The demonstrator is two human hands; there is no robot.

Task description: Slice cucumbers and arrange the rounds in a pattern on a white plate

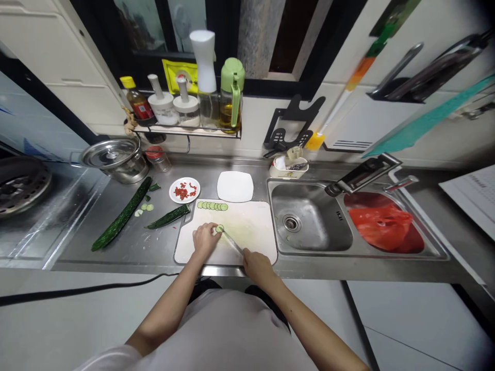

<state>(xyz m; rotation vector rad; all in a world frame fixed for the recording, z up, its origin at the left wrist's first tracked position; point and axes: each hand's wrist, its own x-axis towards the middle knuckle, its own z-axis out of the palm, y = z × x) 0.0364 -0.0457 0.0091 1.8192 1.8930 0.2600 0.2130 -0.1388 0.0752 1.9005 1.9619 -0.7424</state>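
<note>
My left hand [205, 240] pinches a small round cucumber slice [219, 228] just above the white cutting board [255, 226]. Wrapped round the handle of a knife [233, 242], my right hand [258, 267] keeps the blade's tip against the slice. A row of overlapping cucumber slices [212, 206] lies along the board's back edge. Left of the board rests a cut piece of cucumber [168, 217]. Farther left is a long dark green cucumber [122, 216], with a few pale end bits [147, 207] beside it.
Behind the board stand a plate of chopped red pieces [184, 191] and a white square plate [235, 186]. A lidded steel pot [116, 159] is at the back left. The double sink [313, 247] lies right, a red plastic bag [381, 226] in its far basin. Bottles line a wall shelf [193, 132].
</note>
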